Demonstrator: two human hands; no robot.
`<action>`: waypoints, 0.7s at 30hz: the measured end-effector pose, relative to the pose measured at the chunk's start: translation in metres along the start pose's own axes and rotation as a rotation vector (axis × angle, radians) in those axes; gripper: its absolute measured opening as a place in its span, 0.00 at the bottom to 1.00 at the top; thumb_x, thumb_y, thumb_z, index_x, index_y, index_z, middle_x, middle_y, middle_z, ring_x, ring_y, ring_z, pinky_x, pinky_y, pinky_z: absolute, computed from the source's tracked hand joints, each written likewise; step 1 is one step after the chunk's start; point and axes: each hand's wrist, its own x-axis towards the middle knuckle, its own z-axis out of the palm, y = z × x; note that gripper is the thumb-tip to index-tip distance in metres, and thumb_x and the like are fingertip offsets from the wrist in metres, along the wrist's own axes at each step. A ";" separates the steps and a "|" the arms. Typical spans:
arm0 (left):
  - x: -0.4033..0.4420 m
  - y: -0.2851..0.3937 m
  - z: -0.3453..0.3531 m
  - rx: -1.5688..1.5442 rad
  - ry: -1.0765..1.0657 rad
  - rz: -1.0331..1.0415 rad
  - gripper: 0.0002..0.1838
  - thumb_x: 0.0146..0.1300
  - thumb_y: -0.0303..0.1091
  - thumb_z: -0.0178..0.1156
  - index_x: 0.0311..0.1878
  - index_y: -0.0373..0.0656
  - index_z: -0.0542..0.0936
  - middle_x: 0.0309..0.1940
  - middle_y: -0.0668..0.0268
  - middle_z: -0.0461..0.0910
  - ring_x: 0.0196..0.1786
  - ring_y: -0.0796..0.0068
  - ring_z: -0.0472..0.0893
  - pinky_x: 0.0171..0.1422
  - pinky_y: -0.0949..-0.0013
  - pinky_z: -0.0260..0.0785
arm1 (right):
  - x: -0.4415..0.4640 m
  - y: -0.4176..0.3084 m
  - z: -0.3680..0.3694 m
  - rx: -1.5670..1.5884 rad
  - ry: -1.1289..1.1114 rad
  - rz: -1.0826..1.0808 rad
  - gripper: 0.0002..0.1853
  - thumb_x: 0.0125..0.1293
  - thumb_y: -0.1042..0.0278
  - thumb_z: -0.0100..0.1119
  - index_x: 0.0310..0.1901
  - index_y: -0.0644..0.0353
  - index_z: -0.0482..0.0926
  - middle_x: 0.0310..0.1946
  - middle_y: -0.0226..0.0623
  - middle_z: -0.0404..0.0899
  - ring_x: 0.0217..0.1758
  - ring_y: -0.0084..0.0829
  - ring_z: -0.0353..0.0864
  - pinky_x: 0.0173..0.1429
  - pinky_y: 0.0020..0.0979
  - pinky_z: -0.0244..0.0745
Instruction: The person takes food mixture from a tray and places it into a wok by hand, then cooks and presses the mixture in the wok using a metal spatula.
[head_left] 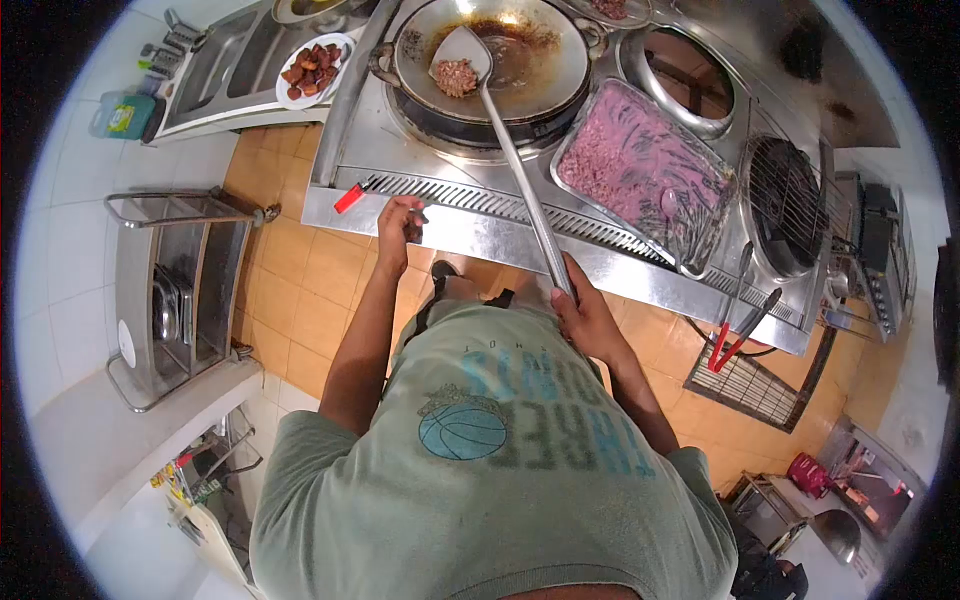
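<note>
At one wok (548,75), one spatula (518,170), one right grip (590,320) around it

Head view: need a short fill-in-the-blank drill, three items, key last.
1. The right hand grips the spatula by its ____.
2. In this view, the tray sits on the ____ side of the wok.
3. The plate of brown chunks is ____ in colour.

Missing words: handle; right; white.
</note>
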 end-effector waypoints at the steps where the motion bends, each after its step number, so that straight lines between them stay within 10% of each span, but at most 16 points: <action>1: 0.001 -0.001 -0.002 -0.044 0.000 -0.010 0.10 0.65 0.40 0.48 0.39 0.44 0.74 0.32 0.70 0.77 0.26 0.83 0.73 0.26 0.80 0.59 | -0.001 0.000 0.000 -0.022 -0.001 0.008 0.29 0.69 0.65 0.46 0.68 0.61 0.52 0.52 0.58 0.72 0.57 0.47 0.73 0.61 0.36 0.64; 21: 0.002 -0.003 -0.003 -0.120 0.039 -0.002 0.13 0.64 0.44 0.48 0.38 0.44 0.73 0.31 0.67 0.77 0.23 0.82 0.73 0.25 0.79 0.60 | -0.012 -0.005 -0.008 -0.258 -0.024 0.009 0.31 0.68 0.65 0.46 0.69 0.58 0.48 0.30 0.63 0.76 0.32 0.55 0.80 0.37 0.44 0.73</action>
